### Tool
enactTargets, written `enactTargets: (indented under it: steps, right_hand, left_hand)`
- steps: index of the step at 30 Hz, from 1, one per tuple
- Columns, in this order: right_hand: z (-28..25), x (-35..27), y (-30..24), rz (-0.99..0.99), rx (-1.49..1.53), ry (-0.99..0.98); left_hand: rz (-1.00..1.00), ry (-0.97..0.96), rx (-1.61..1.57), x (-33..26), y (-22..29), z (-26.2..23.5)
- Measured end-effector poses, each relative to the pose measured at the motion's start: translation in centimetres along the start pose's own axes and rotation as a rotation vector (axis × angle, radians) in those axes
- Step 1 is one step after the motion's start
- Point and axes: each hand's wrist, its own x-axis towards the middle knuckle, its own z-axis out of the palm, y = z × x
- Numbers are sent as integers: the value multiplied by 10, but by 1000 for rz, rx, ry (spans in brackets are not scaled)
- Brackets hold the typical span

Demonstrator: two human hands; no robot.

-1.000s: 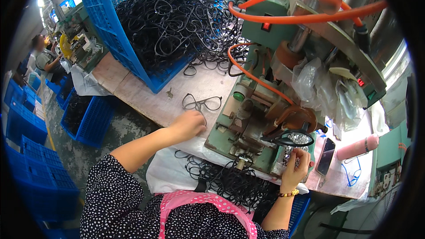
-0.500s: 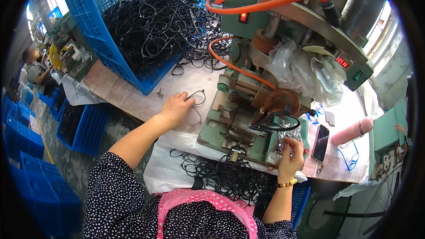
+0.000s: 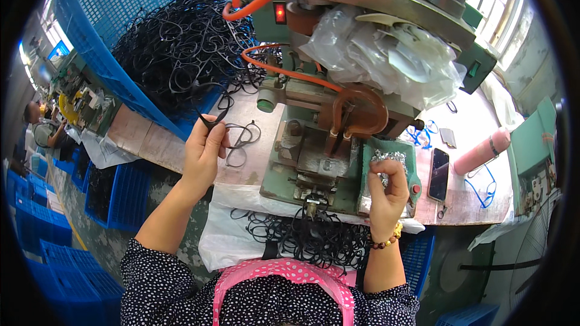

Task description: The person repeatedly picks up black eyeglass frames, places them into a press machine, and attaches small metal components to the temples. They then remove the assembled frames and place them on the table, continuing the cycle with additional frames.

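Note:
My left hand is raised over the wooden bench and pinches a black eyeglass frame by one end, just in front of the tilted blue crate heaped with black frames. My right hand rests with curled fingers on a crumpled foil pad at the right side of the green machine. Nothing shows between those fingers. A copper loop stands over the machine's bed.
Loose black frames lie on the bench by my left hand, and a pile of them sits on a white cloth at my lap. A phone, pink bottle and blue frames lie right. Blue crates stand below left.
My left hand picked a black frame off the bench and lifted it. My right hand left the black frame it held at the copper loop and now rests on the foil pad.

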Motion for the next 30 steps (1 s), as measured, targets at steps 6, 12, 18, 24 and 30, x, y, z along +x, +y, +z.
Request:
enactTargets:
  steps: [6, 12, 18, 24, 30]
  right_hand:
    - [36, 8, -22, -101, 21, -90]
    - [63, 0, -31, 103, 239, -65]
    - [67, 5, -34, 128, 347, -78]
    - [48, 6, -34, 97, 237, -139]
    - [15, 3, -26, 97, 118, -18]
  left_hand:
    - [251, -96, -188, -8, 58, 46]
    - [313, -82, -190, 16, 59, 64]
    - [308, -86, -141, 11, 62, 66]
    - [548, -283, 128, -15, 64, 85]
    - [500, -364, 189, -4, 57, 107]
